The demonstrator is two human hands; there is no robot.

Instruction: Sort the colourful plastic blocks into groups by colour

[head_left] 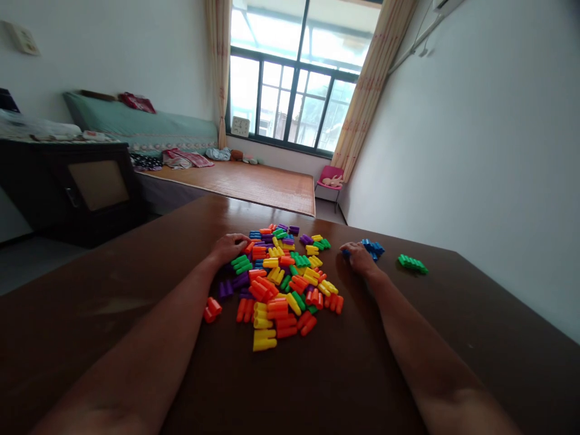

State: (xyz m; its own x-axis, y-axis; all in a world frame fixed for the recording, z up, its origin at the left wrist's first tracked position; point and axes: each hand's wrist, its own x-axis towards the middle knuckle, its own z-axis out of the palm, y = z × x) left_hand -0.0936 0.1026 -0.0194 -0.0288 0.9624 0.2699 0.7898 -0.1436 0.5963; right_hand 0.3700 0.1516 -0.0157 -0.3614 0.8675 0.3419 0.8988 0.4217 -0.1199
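Observation:
A loose pile of orange, yellow, green, purple and blue plastic pieces [277, 310] lies on the dark brown table [317, 386]. At the pile's left edge is my left hand [229, 246], its fingers bent together against an orange piece [248, 247]; whether it grips that piece is unclear. My right hand [357, 255] rests to the right of the pile, fingers curled over a blue piece [345, 252]. Blue pieces [373, 248] sit grouped just beyond that hand. Farther right lies a row of green pieces [412, 264] side by side.
One orange piece [212, 309] lies apart, near my left forearm. Beyond the table stand a low bed with a mat [254, 181], a pink chair [330, 178] and a dark cabinet [67, 187] at the left. A white wall rises on the right.

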